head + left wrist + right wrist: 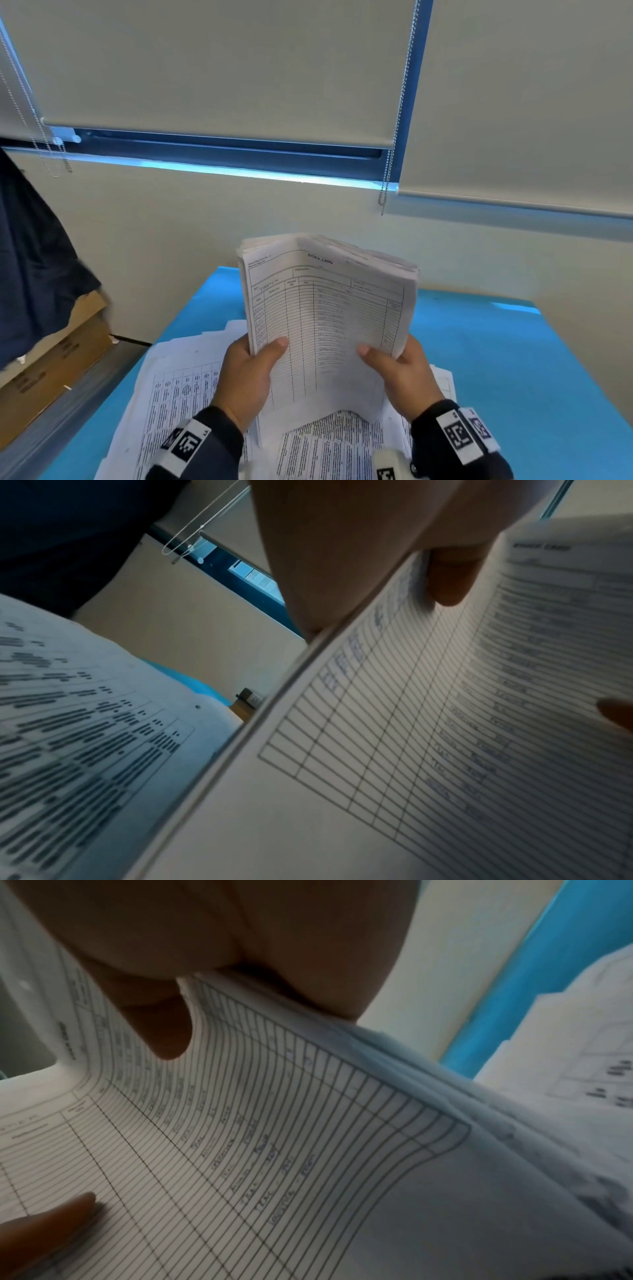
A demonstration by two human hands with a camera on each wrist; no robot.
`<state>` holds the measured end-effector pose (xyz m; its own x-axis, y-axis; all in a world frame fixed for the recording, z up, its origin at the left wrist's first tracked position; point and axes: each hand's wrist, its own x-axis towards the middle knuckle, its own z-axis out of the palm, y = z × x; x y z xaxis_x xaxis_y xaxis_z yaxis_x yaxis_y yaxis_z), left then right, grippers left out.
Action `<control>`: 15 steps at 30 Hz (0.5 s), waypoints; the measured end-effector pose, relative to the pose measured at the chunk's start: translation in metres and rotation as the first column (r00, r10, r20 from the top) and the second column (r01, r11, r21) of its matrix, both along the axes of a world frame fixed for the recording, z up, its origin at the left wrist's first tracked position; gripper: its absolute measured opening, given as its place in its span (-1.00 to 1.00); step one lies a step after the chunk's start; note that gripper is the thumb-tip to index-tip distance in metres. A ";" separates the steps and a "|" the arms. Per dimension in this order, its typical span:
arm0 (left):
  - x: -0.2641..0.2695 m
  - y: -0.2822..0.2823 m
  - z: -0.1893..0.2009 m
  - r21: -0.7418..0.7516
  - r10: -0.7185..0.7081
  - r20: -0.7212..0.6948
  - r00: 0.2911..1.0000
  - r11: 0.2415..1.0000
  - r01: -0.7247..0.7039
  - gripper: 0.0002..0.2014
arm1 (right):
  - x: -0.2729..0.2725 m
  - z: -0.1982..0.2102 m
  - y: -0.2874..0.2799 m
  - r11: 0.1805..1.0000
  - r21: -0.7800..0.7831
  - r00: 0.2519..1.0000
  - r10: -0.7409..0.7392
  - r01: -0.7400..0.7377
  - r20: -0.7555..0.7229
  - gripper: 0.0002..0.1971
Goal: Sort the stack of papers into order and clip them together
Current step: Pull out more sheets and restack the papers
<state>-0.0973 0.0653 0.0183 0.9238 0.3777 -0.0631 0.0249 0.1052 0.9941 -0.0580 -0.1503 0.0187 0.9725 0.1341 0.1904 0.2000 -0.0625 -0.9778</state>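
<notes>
A thick stack of papers (325,308) stands upright above the blue table, its front sheet a ruled form headed STOCK CARD. My left hand (250,370) grips the stack's lower left edge, thumb on the front sheet. My right hand (397,370) grips the lower right edge, thumb on the front as well. In the left wrist view the ruled front sheet (445,723) fills the right side under my thumb (448,574). In the right wrist view the same sheet (274,1137) curves beneath my thumb (157,1023). No clip is visible.
More printed sheets (178,394) lie spread on the blue table (513,359) under my hands. A cardboard box (51,373) and dark cloth (30,257) sit at the left. A wall and roller blinds (222,68) with bead chains rise behind.
</notes>
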 end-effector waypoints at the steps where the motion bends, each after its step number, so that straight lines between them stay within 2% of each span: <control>1: 0.000 0.000 0.000 0.014 0.000 -0.003 1.000 1.000 0.000 -0.86 | 0.000 0.002 0.000 1.000 -0.024 1.000 0.005 -0.006 -0.011 -0.83; 2: 0.000 0.000 -0.001 0.019 0.007 -0.007 1.000 1.000 -0.007 -0.87 | -0.001 0.003 -0.001 0.999 -0.051 1.000 0.008 -0.010 -0.027 -0.88; 5: 0.000 0.000 -0.003 0.040 0.023 -0.022 0.999 0.999 -0.022 -0.90 | -0.001 0.004 -0.001 0.990 -0.138 0.999 -0.012 0.005 -0.050 -0.84; 8: 0.003 0.003 0.005 0.059 -0.028 0.016 0.999 0.998 0.027 -0.90 | -0.001 0.009 -0.004 0.984 -0.157 0.996 -0.085 0.083 -0.003 -0.78; 12: 0.008 0.018 0.020 0.075 -0.168 0.093 0.981 0.984 0.162 -0.89 | 0.000 0.019 -0.020 0.972 -0.084 0.975 -0.221 0.221 0.010 -0.68; 15: 0.017 0.051 0.020 0.200 -0.153 -0.029 0.988 0.967 0.156 -0.73 | 0.001 0.022 -0.040 0.953 -0.004 0.952 -0.304 0.304 -0.043 -0.78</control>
<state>-0.0802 0.1166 0.0387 0.9714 0.2370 -0.0131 0.0387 -0.1034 0.9939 -0.0572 -0.1904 0.0405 0.9743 -0.1700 0.1475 0.1298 -0.1109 -0.9853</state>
